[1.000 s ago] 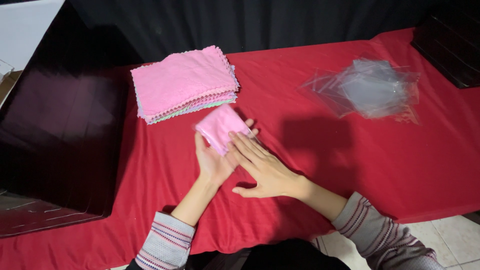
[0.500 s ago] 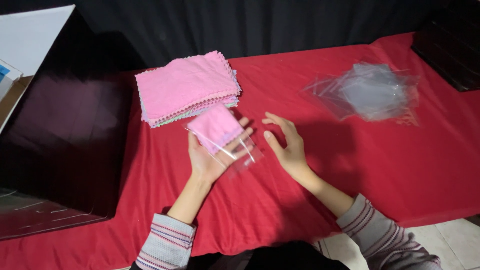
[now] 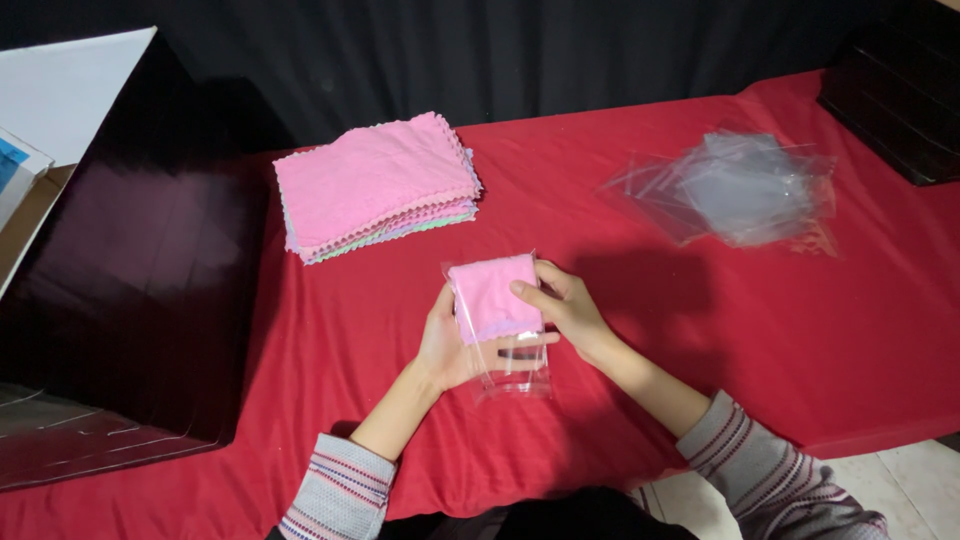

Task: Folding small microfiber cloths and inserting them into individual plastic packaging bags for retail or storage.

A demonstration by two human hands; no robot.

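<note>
Since half a second ago the right hand [image 3: 572, 312] has closed in on the bagged pink cloth [image 3: 494, 297], thumb and fingers pinching its right edge. Left hand [image 3: 447, 338] cups it from beneath, fingers spread, long axis pointing away, above the red table [image 3: 800, 330]. One bagged cloth, one cloth stack [image 3: 375, 185], one pile of clear bags [image 3: 740, 185].

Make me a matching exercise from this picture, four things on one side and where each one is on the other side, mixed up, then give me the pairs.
1. folded pink cloth
2. stack of cloths
3. pile of empty clear bags
4. dark box

A. far right on the red cover
B. left edge of the table
C. inside a clear bag, between both hands
D. behind the hands, left of centre

Pairs: 1-C, 2-D, 3-A, 4-B
</note>
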